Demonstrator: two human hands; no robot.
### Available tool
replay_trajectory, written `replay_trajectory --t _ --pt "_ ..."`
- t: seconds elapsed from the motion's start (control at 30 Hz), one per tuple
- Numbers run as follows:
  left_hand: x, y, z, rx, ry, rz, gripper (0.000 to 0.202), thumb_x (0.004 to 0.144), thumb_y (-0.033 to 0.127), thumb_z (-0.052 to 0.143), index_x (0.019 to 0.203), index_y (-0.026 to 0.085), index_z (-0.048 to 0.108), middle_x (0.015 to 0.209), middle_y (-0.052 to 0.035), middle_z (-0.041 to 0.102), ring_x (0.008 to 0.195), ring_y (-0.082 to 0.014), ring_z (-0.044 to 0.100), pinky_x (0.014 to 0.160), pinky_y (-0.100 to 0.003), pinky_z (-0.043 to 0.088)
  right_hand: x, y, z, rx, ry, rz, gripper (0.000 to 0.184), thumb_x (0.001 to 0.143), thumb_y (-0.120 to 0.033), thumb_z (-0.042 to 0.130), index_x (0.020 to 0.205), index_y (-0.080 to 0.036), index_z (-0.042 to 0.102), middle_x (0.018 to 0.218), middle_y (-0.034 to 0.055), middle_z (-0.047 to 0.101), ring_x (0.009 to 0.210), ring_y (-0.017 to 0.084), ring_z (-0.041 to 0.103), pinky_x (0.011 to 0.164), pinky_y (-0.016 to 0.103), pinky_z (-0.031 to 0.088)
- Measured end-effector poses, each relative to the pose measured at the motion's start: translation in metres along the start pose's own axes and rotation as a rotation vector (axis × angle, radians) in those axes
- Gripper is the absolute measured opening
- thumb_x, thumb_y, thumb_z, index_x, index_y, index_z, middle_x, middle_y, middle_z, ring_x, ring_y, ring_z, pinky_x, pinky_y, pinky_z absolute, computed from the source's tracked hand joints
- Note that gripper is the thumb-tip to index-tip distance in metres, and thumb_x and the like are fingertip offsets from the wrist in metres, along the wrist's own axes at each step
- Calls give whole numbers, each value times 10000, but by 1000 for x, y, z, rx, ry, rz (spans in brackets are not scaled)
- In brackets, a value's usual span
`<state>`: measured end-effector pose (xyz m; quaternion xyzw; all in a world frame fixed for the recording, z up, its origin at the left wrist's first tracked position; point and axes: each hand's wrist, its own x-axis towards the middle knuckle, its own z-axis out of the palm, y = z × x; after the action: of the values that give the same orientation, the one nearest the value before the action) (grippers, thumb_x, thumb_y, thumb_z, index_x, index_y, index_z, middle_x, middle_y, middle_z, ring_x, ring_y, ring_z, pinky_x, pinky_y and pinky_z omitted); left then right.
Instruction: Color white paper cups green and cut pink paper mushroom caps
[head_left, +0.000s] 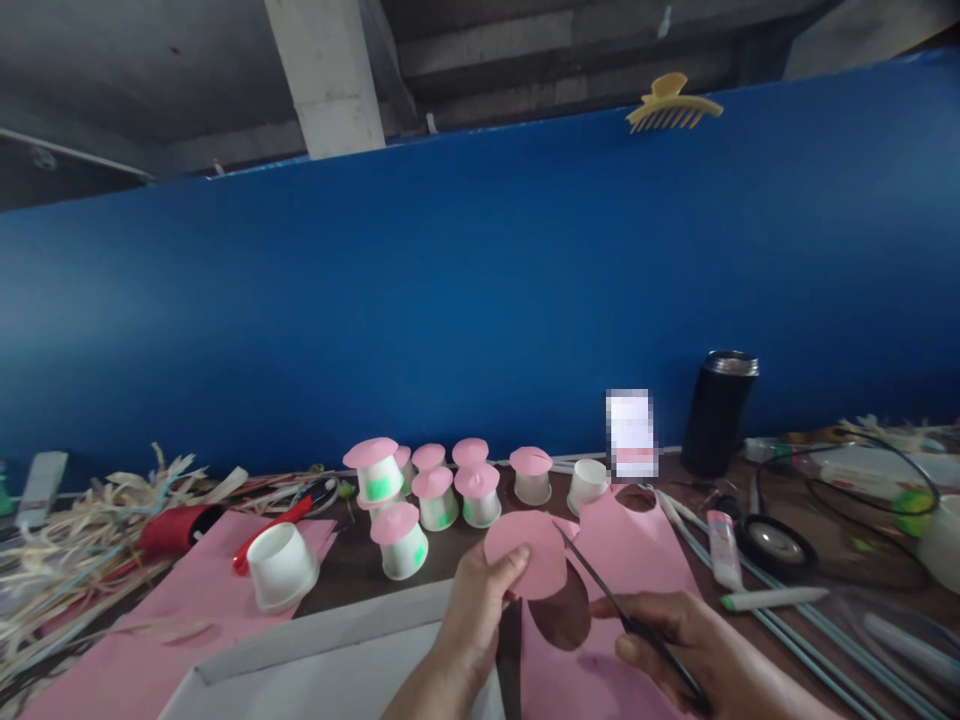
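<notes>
My left hand point(472, 610) pinches a pink paper circle point(529, 553), held up over the table. My right hand point(675, 640) grips dark scissors point(600, 585), whose blades reach into the circle from its right edge. Beneath them lies a pink paper sheet point(637, 555) with round holes cut out of it. Behind stand several small white paper cups topped with pink paper caps point(439, 485), some with green marks. An upturned white cup point(281, 565) rests on another pink sheet point(180, 620) at the left.
A blue partition point(480, 300) runs behind the table with a yellow hair clip point(673, 103) on its top edge. A black flask point(716, 412), tape roll point(776, 545), glue tube point(724, 550), cables and rods lie at right. Straw strips point(82, 520) pile at left. White cardboard point(315, 660) lies near.
</notes>
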<state>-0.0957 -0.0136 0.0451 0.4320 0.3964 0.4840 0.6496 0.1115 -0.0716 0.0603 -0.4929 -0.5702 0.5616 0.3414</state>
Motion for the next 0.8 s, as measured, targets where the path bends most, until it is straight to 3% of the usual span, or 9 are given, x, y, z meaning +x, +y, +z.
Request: replay_trajectory --t 0.17,0.37,0.63,0.8 --pt "4 -5 -5 -7 2 1 435 732 440 712 1019 115 683 924 -119 714 820 -229 633 757 -327 455 -1 2 -1 12 -25 -12 556 749 -626 649 1020 -148 731 470 -93 321 404 26 222 375 188 177" --pt "7 -11 -9 14 64 42 357 746 451 701 920 140 685 791 -61 679 721 -179 585 727 -303 432 0 -2 1 38 -34 17 667 663 -674 688 1041 -126 734 448 -96 322 402 29 211 354 191 158" --pt "7 -10 -7 -12 106 76 355 735 455 716 864 125 693 757 -53 655 634 -129 517 616 -261 384 0 7 4 32 18 -6 577 710 -613 693 1048 -147 730 491 -88 338 406 23 215 379 196 148" --pt "7 -14 -4 -82 156 86 332 727 449 734 847 143 690 725 -25 631 618 -103 488 594 -230 367 0 3 10 41 50 -19 522 703 -600 699 947 -142 750 484 -87 315 419 30 211 396 204 143"
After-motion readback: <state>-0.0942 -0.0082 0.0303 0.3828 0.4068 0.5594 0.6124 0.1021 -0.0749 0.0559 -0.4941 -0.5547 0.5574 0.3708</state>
